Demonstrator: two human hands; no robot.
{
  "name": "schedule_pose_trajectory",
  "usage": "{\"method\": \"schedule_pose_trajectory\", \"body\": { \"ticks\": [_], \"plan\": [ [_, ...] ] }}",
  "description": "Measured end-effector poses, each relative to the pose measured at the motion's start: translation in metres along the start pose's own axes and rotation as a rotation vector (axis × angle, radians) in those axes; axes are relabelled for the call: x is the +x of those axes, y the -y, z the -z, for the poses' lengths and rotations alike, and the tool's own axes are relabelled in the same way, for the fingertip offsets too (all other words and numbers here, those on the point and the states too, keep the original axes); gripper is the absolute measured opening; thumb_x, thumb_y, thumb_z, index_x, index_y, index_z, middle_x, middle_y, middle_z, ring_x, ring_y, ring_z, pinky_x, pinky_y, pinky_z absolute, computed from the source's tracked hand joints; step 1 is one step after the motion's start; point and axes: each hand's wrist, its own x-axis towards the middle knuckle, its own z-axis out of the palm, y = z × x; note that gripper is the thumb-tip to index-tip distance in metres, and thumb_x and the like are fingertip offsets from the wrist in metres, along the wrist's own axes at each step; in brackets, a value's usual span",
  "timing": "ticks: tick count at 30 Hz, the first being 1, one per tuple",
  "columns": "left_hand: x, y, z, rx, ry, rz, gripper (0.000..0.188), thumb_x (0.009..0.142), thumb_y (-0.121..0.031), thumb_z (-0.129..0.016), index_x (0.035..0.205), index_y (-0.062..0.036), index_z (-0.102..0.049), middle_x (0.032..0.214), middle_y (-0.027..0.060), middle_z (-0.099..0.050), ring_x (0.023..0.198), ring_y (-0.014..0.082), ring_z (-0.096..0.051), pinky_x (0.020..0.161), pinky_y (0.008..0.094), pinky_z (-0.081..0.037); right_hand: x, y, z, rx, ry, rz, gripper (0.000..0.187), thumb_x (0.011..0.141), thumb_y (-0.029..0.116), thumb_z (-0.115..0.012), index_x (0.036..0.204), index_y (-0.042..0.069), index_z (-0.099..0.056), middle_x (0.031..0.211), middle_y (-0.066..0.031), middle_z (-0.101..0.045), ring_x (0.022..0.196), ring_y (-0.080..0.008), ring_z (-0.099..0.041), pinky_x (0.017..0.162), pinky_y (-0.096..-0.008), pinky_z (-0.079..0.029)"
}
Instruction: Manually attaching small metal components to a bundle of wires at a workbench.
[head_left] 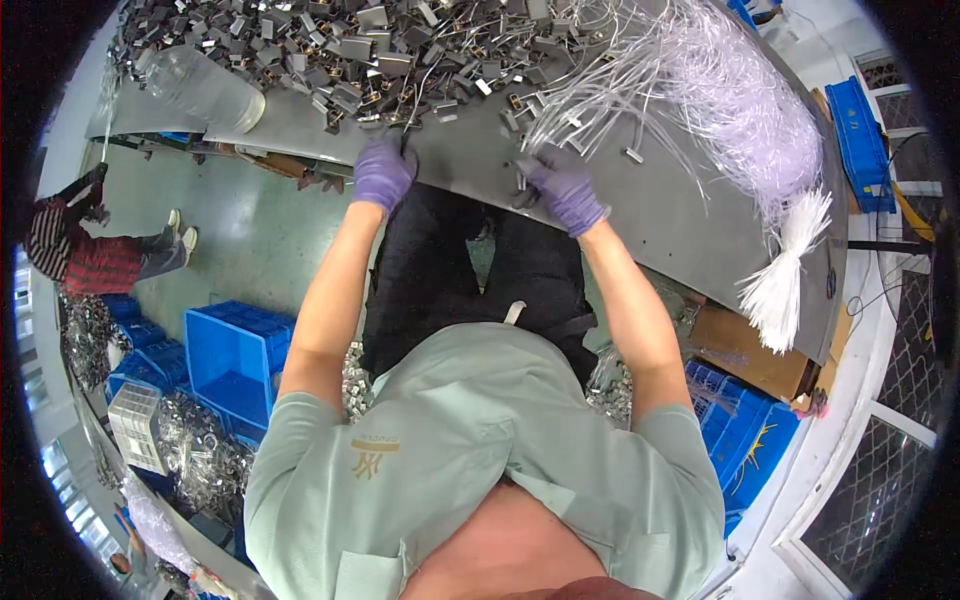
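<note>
Near small dark-grey rectangular blocks (395, 63) heaped seemingly for easy reach, the purple-gloved left hand (383, 176) and right hand (567, 193) are being held curled, contents unclear.

on my feed i see through the left of two head-worn fisheye lenses, facing down: the shirt (440, 430) looms closest at the bottom, the left hand (383, 178) and right hand (563, 190) sit farther out, and the table (455, 162) bends across the top.

An open blue crate (228, 348) stands near a white basket (136, 427).
</note>
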Motion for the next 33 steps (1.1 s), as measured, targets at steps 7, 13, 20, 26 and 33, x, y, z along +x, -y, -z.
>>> {"method": "schedule_pose_trajectory", "body": {
  "ticks": [7,13,20,26,33],
  "plan": [
    [-0.105,0.029,0.013,-0.895,0.132,0.252,0.037,0.087,-0.036,-0.056,0.096,0.0000,-0.059,0.074,0.0064,-0.058,0.070,0.0164,-0.054,0.066,0.0280,-0.044,0.104,-0.103,-0.055,0.101,-0.086,0.158,0.016,0.084,0.010,-0.058,0.090,-0.005,-0.057,0.076,-0.0106,-0.062,0.071,-0.0245,-0.065,0.054,-0.0387,-0.053],
    [-0.182,0.038,0.066,-0.915,0.275,0.390,0.050,0.088,-0.049,-0.049,0.077,-0.0012,-0.058,0.059,0.0018,-0.049,0.057,0.0104,-0.044,0.053,0.0255,-0.037,0.151,-0.109,-0.106,0.291,-0.020,0.056,0.017,0.087,0.011,-0.055,0.098,-0.002,-0.056,0.084,-0.0131,-0.064,0.068,-0.0259,-0.065,0.050,-0.0331,-0.051],
    [-0.252,0.079,0.060,-0.708,0.341,0.419,0.046,0.089,-0.042,-0.051,0.068,-0.0011,-0.055,0.054,0.0053,-0.046,0.055,0.0130,-0.045,0.053,0.0300,-0.039,0.116,-0.012,-0.107,-0.159,-0.245,0.074,0.033,0.085,0.030,-0.060,0.088,-0.003,-0.062,0.086,-0.0113,-0.066,0.071,-0.0243,-0.060,0.061,-0.0350,-0.046],
    [-0.313,0.108,0.046,-0.736,0.414,0.578,0.041,0.088,-0.037,-0.055,0.069,-0.0009,-0.055,0.057,0.0054,-0.048,0.056,0.0138,-0.043,0.054,0.0310,-0.037,0.137,-0.033,-0.109,0.619,-0.080,0.140,0.025,0.088,0.020,-0.055,0.103,0.000,-0.055,0.085,-0.0130,-0.065,0.064,-0.0242,-0.064,0.052,-0.0326,-0.050],
    [-0.346,0.111,0.052,-0.973,0.358,0.688,0.048,0.089,-0.044,-0.051,0.062,-0.0036,-0.054,0.055,0.0006,-0.048,0.052,0.0101,-0.043,0.050,0.0267,-0.035,0.115,-0.033,-0.114,0.177,-0.255,0.274,0.025,0.087,0.020,-0.058,0.103,0.001,-0.057,0.084,-0.0126,-0.065,0.060,-0.0217,-0.063,0.045,-0.0292,-0.049]
  ]
}}
